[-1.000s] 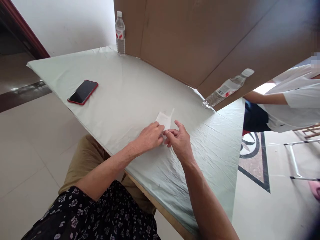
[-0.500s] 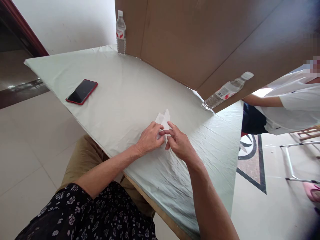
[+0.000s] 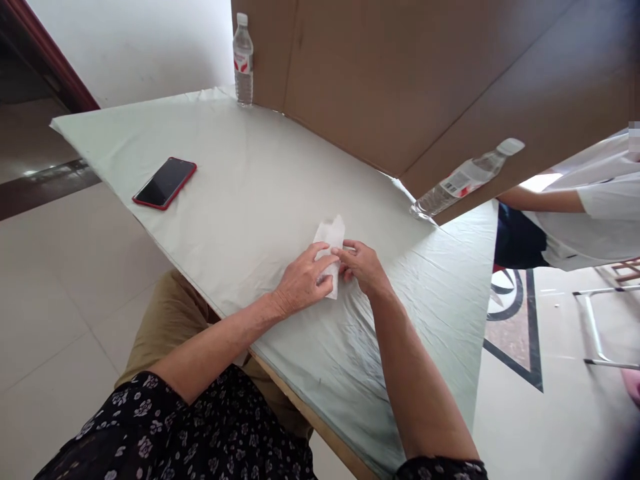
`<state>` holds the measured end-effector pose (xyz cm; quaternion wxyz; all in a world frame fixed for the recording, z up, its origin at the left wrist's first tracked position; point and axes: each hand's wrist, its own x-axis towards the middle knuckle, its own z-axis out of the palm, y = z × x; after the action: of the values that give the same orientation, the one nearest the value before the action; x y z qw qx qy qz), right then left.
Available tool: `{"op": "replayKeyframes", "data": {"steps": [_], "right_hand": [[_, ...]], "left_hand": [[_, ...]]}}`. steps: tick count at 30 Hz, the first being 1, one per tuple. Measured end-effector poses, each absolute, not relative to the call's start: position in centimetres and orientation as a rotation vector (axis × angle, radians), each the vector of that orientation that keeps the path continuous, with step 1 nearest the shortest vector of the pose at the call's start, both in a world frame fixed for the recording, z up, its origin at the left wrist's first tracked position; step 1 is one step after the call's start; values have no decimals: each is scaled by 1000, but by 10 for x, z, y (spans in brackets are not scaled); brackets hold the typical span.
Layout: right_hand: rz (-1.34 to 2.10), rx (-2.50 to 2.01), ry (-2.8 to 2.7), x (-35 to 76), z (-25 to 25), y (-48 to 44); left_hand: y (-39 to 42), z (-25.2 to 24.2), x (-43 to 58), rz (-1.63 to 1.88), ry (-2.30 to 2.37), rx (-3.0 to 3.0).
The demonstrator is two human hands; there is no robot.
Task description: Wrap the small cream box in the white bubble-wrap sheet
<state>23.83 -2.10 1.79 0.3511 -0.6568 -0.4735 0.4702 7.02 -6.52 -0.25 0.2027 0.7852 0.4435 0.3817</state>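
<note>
A small folded white tissue [image 3: 329, 233] lies on the pale green cloth, partly hidden by my fingers. My left hand [image 3: 304, 279] rests over its left side, with bent fingers and thumb gripping the paper. From the right, my right hand [image 3: 366, 267] has its thumb and fingers closed at the tissue's right edge. The fingertips of both hands meet or nearly meet over the paper.
A phone in a red case [image 3: 165, 183] lies to the left. One water bottle [image 3: 243, 63] stands at the back; another water bottle [image 3: 463, 180] leans by the big cardboard panel [image 3: 360, 87]. Someone in a white shirt [image 3: 600, 220] is at the right.
More of the tissue's lower part shows between my hands. My right fingers have moved from across the left hand's fingertips to the tissue's right edge. The view has shifted slightly.
</note>
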Motion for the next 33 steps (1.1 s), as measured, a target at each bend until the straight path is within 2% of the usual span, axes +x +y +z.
{"op": "replayKeyframes", "data": {"steps": [9, 15, 23, 33], "right_hand": [[1263, -1605, -1425, 233, 14, 8], [1180, -1425, -1243, 230, 4, 7], [1279, -1256, -1040, 219, 1, 4], [1050, -1177, -1316, 213, 17, -50]], "left_hand": [[-63, -6, 69, 1037, 1144, 2350], [-60, -4, 68, 977, 1135, 2225], [-61, -2, 64, 980, 1138, 2097], [-67, -2, 66, 1108, 1465, 1813]]}}
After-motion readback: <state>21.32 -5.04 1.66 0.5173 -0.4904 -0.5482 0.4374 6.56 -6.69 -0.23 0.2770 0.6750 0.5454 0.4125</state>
